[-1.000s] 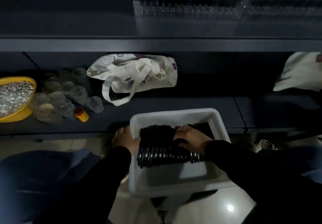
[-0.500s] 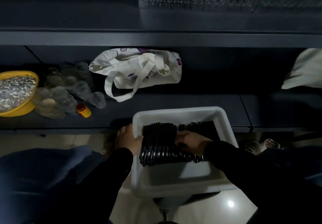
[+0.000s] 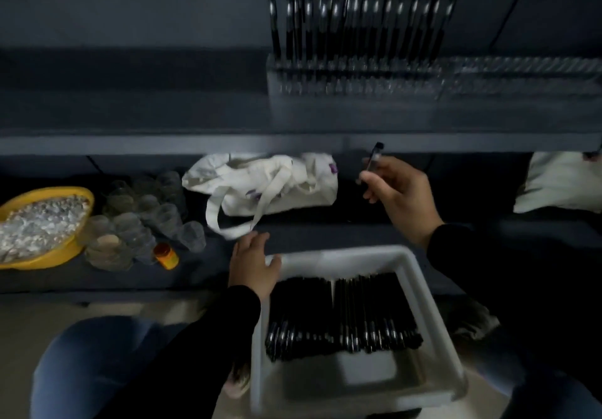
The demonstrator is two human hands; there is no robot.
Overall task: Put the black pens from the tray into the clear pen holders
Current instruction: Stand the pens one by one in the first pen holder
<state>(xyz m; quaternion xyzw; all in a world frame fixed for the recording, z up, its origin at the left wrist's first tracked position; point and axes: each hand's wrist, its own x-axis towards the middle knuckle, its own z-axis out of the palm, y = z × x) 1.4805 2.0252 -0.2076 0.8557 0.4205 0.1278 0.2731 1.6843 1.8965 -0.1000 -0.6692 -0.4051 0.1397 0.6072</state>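
My right hand (image 3: 395, 195) is clamped on one black pen (image 3: 374, 157), held raised below the upper shelf (image 3: 130, 143). My left hand (image 3: 252, 265) rests with fingers apart on the tray (image 3: 420, 275) rim. The remaining black pens (image 3: 342, 316) lie in the tray. The clear pen holders (image 3: 358, 76) stand on the upper shelf.

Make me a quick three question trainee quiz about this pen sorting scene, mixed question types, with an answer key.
1. True or false: the right hand holds a black pen.
2. The left hand rests on the rim of the: A) yellow bowl B) white tray C) tote bag
3. Fill in: the pens already placed stand upright in the left clear ____.

Key: 1 true; 2 B; 3 holder
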